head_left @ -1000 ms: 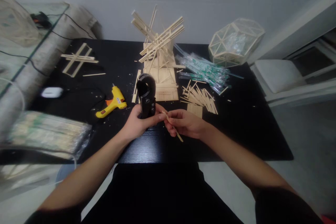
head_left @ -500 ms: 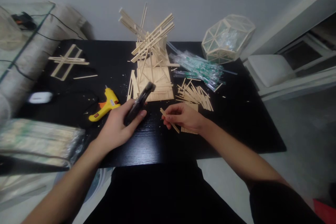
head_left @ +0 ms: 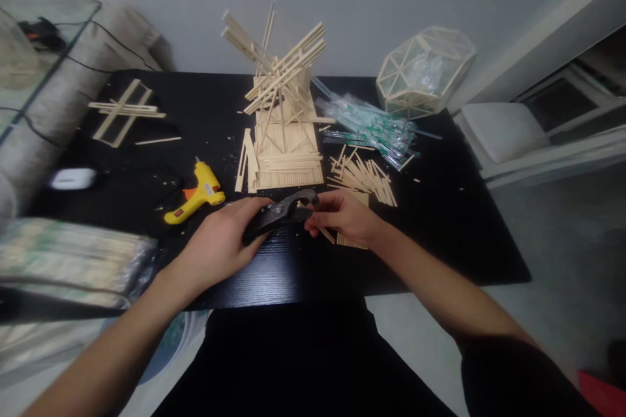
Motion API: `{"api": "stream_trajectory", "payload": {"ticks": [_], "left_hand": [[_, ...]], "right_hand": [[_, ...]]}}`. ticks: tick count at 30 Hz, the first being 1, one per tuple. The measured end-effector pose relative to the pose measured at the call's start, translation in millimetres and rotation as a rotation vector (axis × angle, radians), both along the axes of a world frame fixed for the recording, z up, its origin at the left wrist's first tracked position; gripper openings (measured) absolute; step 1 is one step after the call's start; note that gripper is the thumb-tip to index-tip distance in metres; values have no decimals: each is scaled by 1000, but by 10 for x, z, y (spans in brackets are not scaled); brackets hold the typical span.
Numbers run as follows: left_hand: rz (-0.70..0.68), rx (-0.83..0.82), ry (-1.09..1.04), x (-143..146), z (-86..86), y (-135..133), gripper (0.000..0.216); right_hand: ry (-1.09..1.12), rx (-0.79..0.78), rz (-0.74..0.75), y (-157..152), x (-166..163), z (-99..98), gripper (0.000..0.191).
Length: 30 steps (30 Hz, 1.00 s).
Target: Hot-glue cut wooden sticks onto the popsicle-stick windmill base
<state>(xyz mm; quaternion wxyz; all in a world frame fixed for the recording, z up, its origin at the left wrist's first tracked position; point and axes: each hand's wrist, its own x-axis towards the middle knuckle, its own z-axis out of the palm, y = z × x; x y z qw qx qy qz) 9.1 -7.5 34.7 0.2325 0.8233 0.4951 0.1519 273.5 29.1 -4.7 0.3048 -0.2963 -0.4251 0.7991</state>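
My left hand [head_left: 222, 234] is wrapped round the handles of black pruning shears [head_left: 280, 210]. Their jaws stand apart, one hooked, and reach to the fingertips of my right hand [head_left: 345, 216]. Those fingers pinch a short wooden stick [head_left: 327, 234]; its upper part is mostly hidden behind the jaws. Whether the blade touches the stick I cannot tell. Beside and partly under my right hand lies a small panel of sticks [head_left: 352, 240]. Behind both hands stands a windmill-like model [head_left: 288, 176] of wooden sticks, with crossed sails.
A yellow glue gun [head_left: 198, 194] lies left of my left hand. Loose cut sticks [head_left: 364, 177] and clear plastic wrappers [head_left: 374, 124] lie right of the model. At the back right is a faceted stick-framed form [head_left: 425, 71]; a crossed stick frame [head_left: 124, 111] lies far left.
The shears have swung down and to the right, from pointing up and away to lying across the stick, and their jaws now show apart. My right hand has barely moved.
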Motion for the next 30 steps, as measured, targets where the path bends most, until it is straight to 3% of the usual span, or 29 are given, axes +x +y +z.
{"api": "stream_trajectory", "payload": {"ticks": [18,30], "left_hand": [[-59,-26,-42,-16,27,15,34],[-104,-21,-37,10,8,7,26]], "right_hand": [[4,39,82,15,44,14,23],[86,-29,137,-7,46,1,24]]}}
